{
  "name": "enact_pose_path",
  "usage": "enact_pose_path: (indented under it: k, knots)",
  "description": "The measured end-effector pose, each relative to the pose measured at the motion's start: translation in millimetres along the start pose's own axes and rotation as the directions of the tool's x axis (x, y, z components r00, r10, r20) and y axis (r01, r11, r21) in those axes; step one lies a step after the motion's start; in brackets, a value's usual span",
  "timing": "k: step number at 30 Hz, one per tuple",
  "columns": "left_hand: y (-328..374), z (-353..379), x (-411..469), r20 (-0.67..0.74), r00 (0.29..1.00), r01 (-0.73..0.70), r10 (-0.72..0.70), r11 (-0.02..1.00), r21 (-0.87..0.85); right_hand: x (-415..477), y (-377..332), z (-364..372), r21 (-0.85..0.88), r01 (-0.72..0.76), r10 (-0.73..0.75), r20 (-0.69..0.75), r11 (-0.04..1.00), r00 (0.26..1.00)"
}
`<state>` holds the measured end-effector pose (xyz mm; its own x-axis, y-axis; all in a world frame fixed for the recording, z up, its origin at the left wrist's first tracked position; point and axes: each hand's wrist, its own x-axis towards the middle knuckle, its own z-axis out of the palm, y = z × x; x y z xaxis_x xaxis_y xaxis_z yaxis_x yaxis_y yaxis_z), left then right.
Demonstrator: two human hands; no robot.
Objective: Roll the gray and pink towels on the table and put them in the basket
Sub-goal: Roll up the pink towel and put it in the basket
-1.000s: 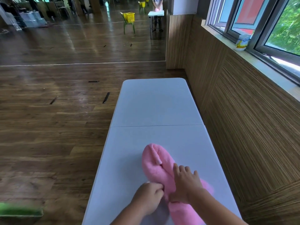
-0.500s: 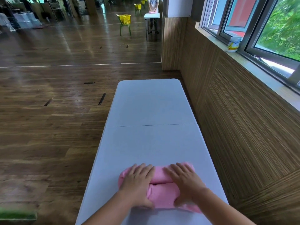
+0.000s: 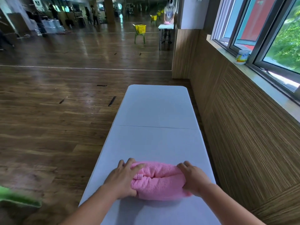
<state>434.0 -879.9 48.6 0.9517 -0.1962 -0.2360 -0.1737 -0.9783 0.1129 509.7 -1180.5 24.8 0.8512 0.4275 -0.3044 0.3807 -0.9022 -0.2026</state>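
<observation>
The pink towel (image 3: 159,182) lies as a thick roll crosswise on the near part of the white table (image 3: 154,111). My left hand (image 3: 121,179) grips its left end, with the fingers over the top and the thumb at the near side. At the right end, my right hand (image 3: 193,179) has its fingers curled over the roll. A small tag shows on the towel beside my left hand. Neither the gray towel nor a basket close by is in view.
A wood-panelled wall (image 3: 243,127) runs close along the table's right side, and a white tub (image 3: 242,57) stands on the window sill. Wooden floor lies to the left, with a blurred green object (image 3: 16,198) at the lower left edge. Far off, a yellow basket (image 3: 140,29) sits on a green chair.
The pink towel has turned from lengthwise to crosswise on the table. My hands have moved apart from its middle to its two ends.
</observation>
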Motion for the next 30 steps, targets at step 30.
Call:
enact_pose_path:
  k: [30]
  knots:
    - [-385, -1, -478, -0.254, 0.785, 0.549, -0.565, 0.824, -0.137, 30, -608, 44, -0.129, 0.543, -0.553, -0.061, 0.830, 0.831]
